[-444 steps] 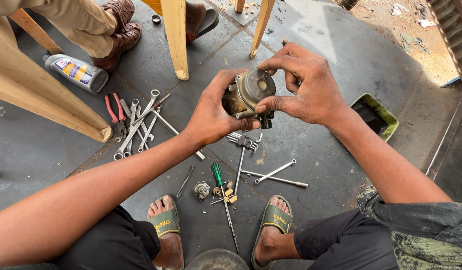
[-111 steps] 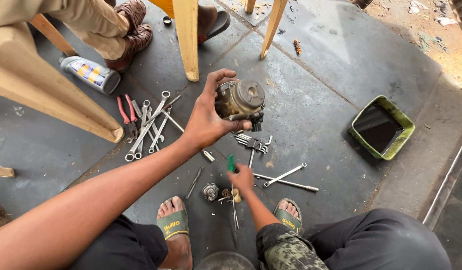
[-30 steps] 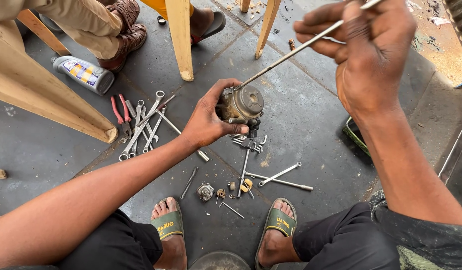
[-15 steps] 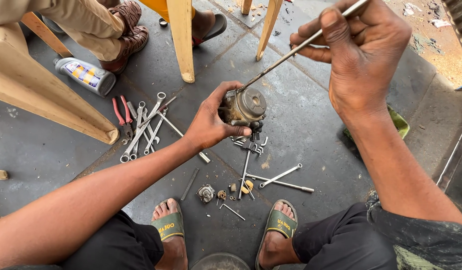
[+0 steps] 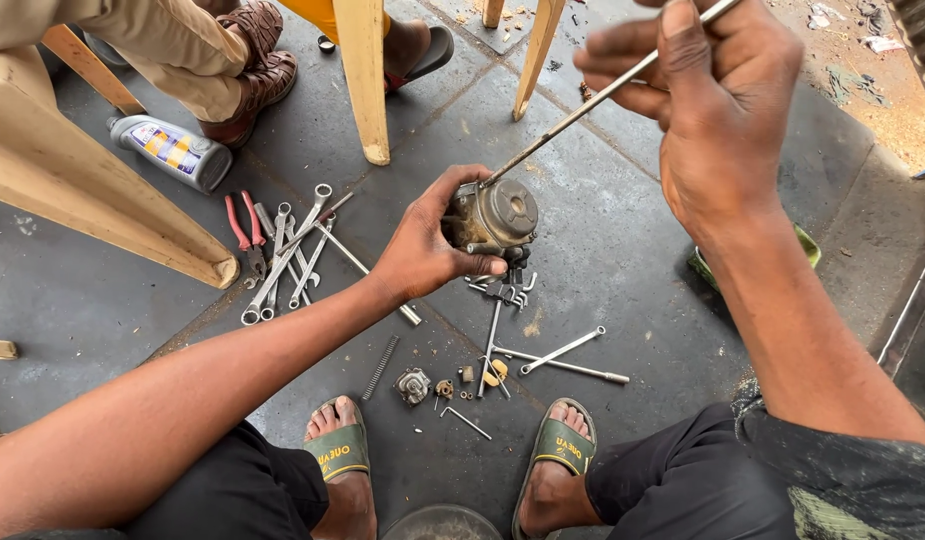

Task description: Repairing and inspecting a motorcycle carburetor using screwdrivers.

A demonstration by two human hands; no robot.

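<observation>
Seen from the head camera, the left hand (image 5: 422,250) was wrapped around a small metal carburettor (image 5: 494,215), fingers curled over its top and thumb pressed along its underside, holding it in the air above the grey concrete floor (image 5: 622,230). The right hand (image 5: 717,95), raised higher and nearer the camera, was clenched around the upper end of a long thin metal rod (image 5: 572,115), probably a screwdriver shaft, which slanted down to the left so that its tip met the top edge of the carburettor. On the floor directly below the carburettor lay a scatter of slim wrenches and rods (image 5: 542,355), with small brass and steel parts (image 5: 452,385) and a coil spring (image 5: 380,367) near them, between the person's two feet in green sandals (image 5: 557,450). To the left lay a bunch of spanners (image 5: 292,255) with red-handled pliers (image 5: 244,230) just beside them. A plastic bottle (image 5: 172,152) lay on its side near a pale wooden leg (image 5: 102,190), and another person's foot in a brown sandal (image 5: 252,70) rested beyond it. A green tray (image 5: 804,245) showed only partly behind the right forearm.
</observation>
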